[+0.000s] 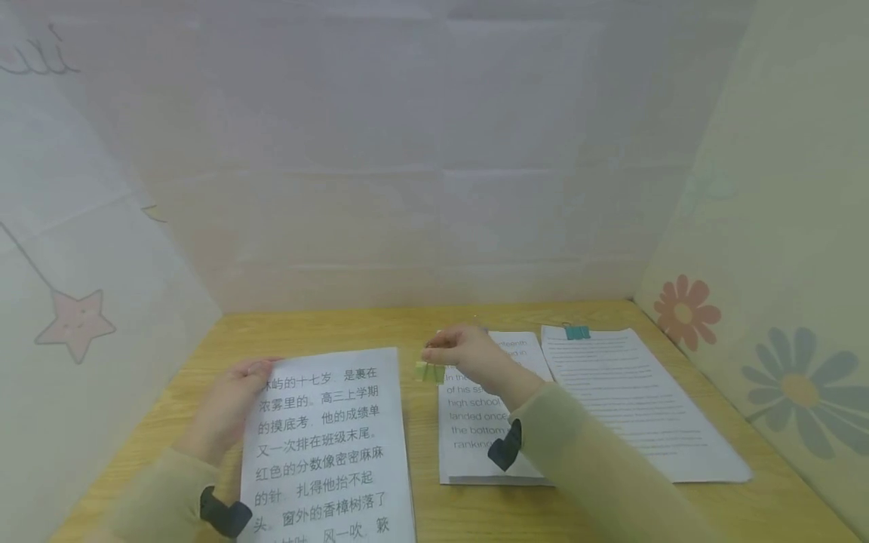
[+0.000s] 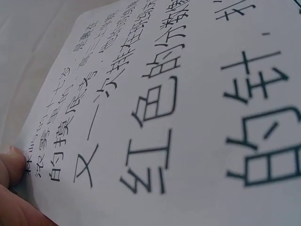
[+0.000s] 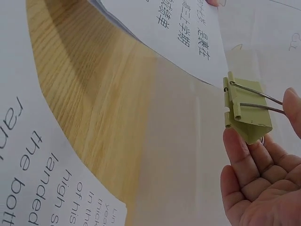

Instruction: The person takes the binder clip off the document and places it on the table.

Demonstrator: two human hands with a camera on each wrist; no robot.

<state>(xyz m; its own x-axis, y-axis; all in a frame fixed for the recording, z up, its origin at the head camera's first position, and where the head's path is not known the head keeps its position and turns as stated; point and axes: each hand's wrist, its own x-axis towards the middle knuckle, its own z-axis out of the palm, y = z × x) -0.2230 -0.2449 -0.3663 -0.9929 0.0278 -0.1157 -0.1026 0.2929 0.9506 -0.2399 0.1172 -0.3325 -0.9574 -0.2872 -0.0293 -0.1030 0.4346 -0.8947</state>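
In the right hand (image 1: 478, 364) thumb and fingers pinch a yellow-green binder clip (image 1: 430, 372), just beside the Chinese-printed sheaf (image 1: 326, 445), which lies at eight o'clock in the head view, long axis running twelve to six. The left hand (image 1: 227, 413), farther from the clip, grips that sheaf's eleven-o'clock corner; English-printed pages (image 1: 475, 431) lie at four o'clock.

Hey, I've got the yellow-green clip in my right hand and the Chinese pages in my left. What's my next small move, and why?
Probably bring your right hand toward the top edge of the Chinese pages. The yellow-green clip grips no paper yet, your left hand holds those pages, and the far-right pages wear a teal clip there.
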